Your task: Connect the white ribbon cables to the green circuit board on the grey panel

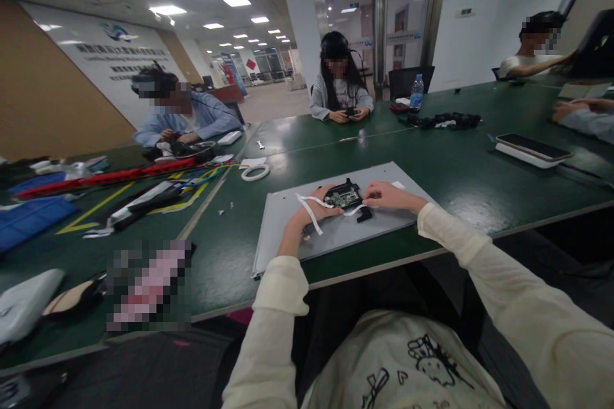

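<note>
From where I stand, the person's left hand (313, 206) and right hand (389, 195) are closed on either end of a small circuit board (344, 196), fingers curled at its left edge and pinching at its right. The board sits on a grey panel (288, 236) lying flat on the green table (460, 166). A white ribbon (309, 212) trails from it under the left hand, and a small black part (364, 215) lies just beside it. The board looks light, stiff and delicate. I'd hold it by its bare edges, never by the components or the thin ribbon, which would crease easily.
</note>
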`<state>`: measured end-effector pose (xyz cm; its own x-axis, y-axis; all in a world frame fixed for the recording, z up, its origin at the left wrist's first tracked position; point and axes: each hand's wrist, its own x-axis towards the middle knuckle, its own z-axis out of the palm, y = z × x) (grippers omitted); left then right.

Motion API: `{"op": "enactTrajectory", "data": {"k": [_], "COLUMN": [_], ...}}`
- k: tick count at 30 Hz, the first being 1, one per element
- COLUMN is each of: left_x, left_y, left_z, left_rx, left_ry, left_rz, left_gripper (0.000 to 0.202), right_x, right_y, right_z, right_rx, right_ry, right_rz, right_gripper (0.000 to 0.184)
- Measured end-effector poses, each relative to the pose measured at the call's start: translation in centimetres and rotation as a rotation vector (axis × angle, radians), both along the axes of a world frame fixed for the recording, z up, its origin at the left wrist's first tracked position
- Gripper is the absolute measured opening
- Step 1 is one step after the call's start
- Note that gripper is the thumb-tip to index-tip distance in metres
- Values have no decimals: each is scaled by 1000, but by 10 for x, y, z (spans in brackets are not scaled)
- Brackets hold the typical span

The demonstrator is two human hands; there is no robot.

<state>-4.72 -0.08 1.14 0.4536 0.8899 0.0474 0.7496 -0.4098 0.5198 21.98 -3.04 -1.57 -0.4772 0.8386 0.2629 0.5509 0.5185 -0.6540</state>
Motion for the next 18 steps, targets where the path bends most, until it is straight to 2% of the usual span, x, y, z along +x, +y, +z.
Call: {"op": "enactTrajectory", "data": {"k": [4, 9, 14, 18], "left_x": [-1, -1, -1, -1], "left_y": [2, 7, 8, 10], "left_z": [-3, -8, -7, -9], "left_rx": [-11, 73, 44, 65], "left_ry": [7, -1, 19, 3], "left_rz": [21, -49, -9, -42], "left_gripper": [82, 79, 79, 79], "right_x": [1, 1, 2, 2], "right_y": [0, 2, 4, 4], "right_z": [0, -1, -3, -2], "right_rx": [-30, -62, -81, -161], "right_ry": [-1, -20, -6, 63], "right_rz": [29, 72, 76, 84], "right_gripper": [33, 30, 27, 28]}}
